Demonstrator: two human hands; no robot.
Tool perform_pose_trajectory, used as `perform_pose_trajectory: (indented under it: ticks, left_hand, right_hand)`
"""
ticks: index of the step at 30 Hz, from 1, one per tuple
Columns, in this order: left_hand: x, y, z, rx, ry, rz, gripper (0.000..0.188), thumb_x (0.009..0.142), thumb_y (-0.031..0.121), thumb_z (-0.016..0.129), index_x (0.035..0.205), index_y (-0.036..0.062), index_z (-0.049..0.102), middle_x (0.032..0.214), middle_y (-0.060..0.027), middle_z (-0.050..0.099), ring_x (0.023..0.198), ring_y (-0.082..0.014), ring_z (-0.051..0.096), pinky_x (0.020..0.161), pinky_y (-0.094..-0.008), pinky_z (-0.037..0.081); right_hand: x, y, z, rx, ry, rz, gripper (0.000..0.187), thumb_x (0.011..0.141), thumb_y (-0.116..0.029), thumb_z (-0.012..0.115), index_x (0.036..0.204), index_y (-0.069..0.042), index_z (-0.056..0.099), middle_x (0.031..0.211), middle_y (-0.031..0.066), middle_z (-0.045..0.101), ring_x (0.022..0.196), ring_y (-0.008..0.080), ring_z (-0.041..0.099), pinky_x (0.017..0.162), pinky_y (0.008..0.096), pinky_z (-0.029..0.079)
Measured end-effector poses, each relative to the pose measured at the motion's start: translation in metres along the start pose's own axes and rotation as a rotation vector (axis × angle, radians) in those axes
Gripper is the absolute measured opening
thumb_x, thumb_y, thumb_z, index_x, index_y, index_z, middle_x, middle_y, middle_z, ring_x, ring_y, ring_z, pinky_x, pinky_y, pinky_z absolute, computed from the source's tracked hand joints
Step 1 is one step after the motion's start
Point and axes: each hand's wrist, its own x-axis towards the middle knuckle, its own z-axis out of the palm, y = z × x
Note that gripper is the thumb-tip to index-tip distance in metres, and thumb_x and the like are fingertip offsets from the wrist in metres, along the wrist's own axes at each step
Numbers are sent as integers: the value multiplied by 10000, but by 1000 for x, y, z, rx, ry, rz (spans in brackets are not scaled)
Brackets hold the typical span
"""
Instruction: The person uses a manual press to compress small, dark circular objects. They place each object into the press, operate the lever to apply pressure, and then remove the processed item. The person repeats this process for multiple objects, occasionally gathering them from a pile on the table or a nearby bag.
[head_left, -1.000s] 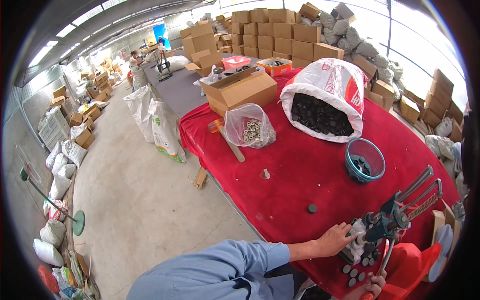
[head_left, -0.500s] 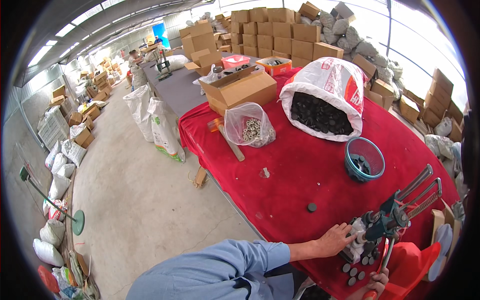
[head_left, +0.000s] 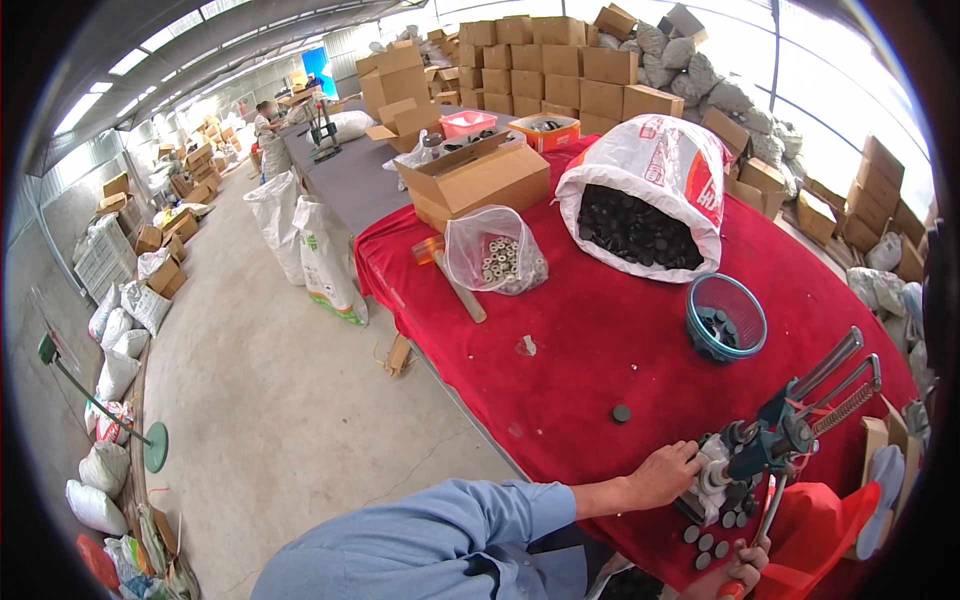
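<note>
At the table's near right corner stands a hand-lever press [head_left: 765,450], rigid and likely heavy. The left hand [head_left: 662,472] touches its white base fitting, fingers loosely curled; the right hand [head_left: 742,572] seems clenched on the lever's red grip, though half-hidden. Small black discs [head_left: 712,537] lie beside.

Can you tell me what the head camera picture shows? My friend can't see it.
A person's left hand touches a small press on a red table, while the right hand grips its handle. Black discs, a blue basket and a sack lie nearby.
</note>
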Motion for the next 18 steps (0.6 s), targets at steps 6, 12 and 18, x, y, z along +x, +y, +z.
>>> perform_pose_trajectory:
  ticks: [6, 12, 18]
  left_hand:
    - [-4, -9, -14, -161, 19, -74, 449, 876, 86, 726, 1304, 1, 619, 1143, -177, 567, 1059, -388, 603, 915, -469, 525]
    - [4, -9, -11, -211, 32, 43, 305, 820, 31, 679, 1122, 5, 656, 1049, -215, 606, 1040, -417, 599, 934, -494, 505]
    - [8, -8, -25, -184, 30, -36, 465, 833, 85, 804, 1254, -33, 646, 1078, -193, 695, 918, -352, 681, 816, -440, 564]
  right_hand:
    - [3, -8, 5, -28, -11, 35, 373, 1048, -378, 496, 972, -46, 648, 1088, 147, 645, 1144, 359, 587, 968, 472, 518]
    - [7, 19, -51, -140, -140, -48, 368, 962, -391, 512, 826, -54, 449, 988, 190, 575, 1059, 323, 591, 1149, 553, 409]
    - [97, -6, -9, -151, -129, 277, 513, 1011, -447, 498, 924, 44, 622, 951, 176, 636, 941, 328, 613, 910, 476, 496]
